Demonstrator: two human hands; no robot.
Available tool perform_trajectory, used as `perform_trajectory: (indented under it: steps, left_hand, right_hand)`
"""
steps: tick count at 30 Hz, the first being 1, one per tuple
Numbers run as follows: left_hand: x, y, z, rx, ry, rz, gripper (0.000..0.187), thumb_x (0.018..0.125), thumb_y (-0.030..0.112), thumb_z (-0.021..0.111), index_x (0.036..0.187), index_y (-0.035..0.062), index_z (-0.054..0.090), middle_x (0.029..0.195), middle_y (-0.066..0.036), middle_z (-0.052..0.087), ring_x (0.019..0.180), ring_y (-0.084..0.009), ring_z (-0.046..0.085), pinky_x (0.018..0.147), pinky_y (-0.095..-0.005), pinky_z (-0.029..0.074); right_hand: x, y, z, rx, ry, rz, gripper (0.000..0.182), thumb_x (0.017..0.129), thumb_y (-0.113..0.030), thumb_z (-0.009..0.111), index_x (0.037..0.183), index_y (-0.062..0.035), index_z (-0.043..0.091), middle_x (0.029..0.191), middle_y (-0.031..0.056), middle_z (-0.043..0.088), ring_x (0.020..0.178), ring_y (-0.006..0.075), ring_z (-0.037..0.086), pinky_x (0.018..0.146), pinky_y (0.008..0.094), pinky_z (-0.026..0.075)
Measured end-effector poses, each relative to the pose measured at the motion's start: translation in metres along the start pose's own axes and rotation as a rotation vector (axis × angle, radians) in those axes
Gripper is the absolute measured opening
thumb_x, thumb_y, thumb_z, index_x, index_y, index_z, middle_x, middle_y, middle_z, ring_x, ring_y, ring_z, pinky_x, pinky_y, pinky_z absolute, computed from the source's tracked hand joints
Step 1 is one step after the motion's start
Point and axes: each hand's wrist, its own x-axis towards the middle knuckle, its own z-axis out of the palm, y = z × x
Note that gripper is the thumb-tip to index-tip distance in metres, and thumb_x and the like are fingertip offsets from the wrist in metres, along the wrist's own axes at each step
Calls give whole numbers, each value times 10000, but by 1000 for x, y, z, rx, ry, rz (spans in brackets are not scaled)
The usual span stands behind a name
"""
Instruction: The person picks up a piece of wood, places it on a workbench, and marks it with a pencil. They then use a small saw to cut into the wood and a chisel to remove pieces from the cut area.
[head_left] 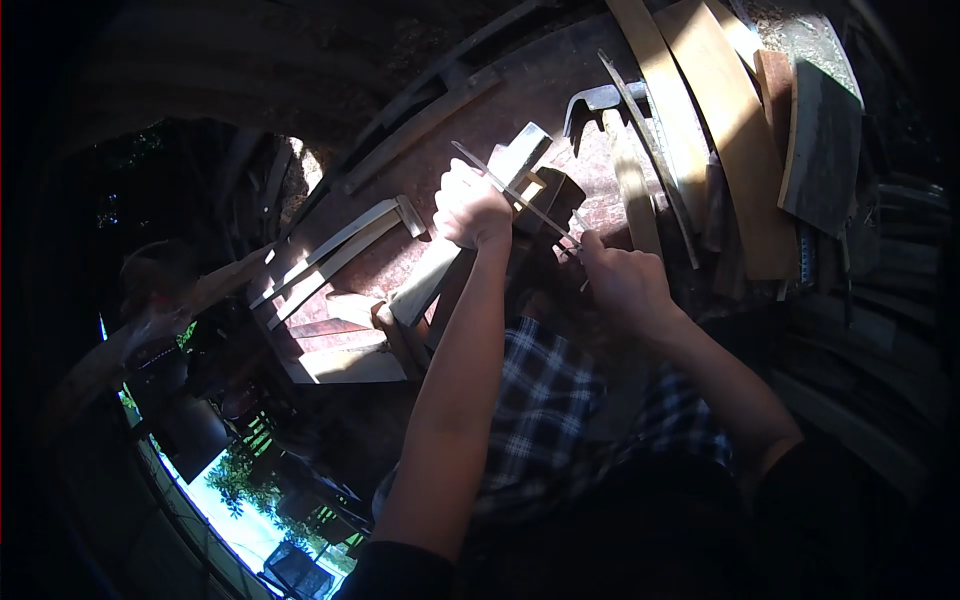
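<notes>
My left hand is closed around a wooden bar, whose pale far end shows beyond my fingers. A thin, dark, straight tool slants across the bar beside a small notch or opening in the wood. Its lower right end meets my right hand, whose fingers are wrapped round that end; any handle is hidden. Just past the bar sits a dark block, partly in shadow.
A hammer with a wooden handle lies right of my hands on the reddish table. Long boards are stacked at the right. A narrow wooden frame and offcuts lie at the left.
</notes>
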Motion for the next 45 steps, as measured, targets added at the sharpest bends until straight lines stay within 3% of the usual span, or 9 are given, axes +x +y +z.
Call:
perform_trajectory:
  steps: [6,8,14,22,28,34,38,43,45]
  left_hand:
    - [8,1,-5,-31,-97,-33,113,907,272,537,884,162,556,745,-34,603,712,-212,642,550,-390,493]
    - [11,5,-8,-116,-224,-219,109,907,263,537,893,156,555,745,-32,613,713,-223,647,544,-398,492]
    - [8,4,2,-62,-224,-301,93,913,220,517,861,147,543,749,-22,609,688,-235,640,505,-410,481]
    - [7,-2,11,-32,-64,-21,73,912,198,503,881,157,555,764,-15,600,672,-235,633,503,-398,484]
    - [9,3,6,-76,-291,-322,148,922,266,503,868,139,557,738,-46,615,665,-249,649,528,-410,502]
    - [14,1,8,-48,-262,-193,137,934,236,482,863,143,552,726,-44,615,677,-246,659,545,-415,511]
    - [7,2,12,-6,-211,-137,148,940,250,476,909,141,570,750,-47,632,693,-240,660,587,-405,519]
    - [10,4,2,-103,-301,-360,193,944,263,478,849,146,598,733,-44,633,679,-237,656,573,-401,511]
    - [6,1,16,-8,-152,-137,228,949,298,464,851,143,600,761,-54,644,680,-246,655,582,-405,510]
  right_hand:
    - [80,-29,23,-51,214,-114,127,883,-160,523,951,-56,498,639,141,659,625,315,689,534,422,533]
    - [68,-27,20,-33,181,-79,129,879,-155,523,956,-55,494,641,142,659,623,319,688,537,429,533]
    - [-27,16,18,-50,-7,56,168,866,-172,541,976,-53,494,648,140,664,614,328,686,516,447,527]
    - [60,-25,18,-39,173,-62,177,868,-157,544,995,-41,501,662,155,665,627,335,687,551,458,535]
    - [-24,9,8,-44,48,11,99,917,-148,489,953,-57,470,634,142,657,585,320,676,487,440,518]
    - [63,-22,20,-47,192,-77,142,871,-140,525,962,-37,486,648,152,662,612,324,686,519,440,528]
    - [28,-4,13,-59,146,-83,135,873,-142,523,951,-39,483,637,149,661,606,329,685,517,443,528]
    - [-6,5,7,-47,29,2,145,862,-127,530,959,-39,468,618,166,645,591,338,679,503,445,532]
    - [26,-10,9,-51,85,-42,135,867,-134,530,950,-39,480,624,161,652,597,335,682,513,441,531]
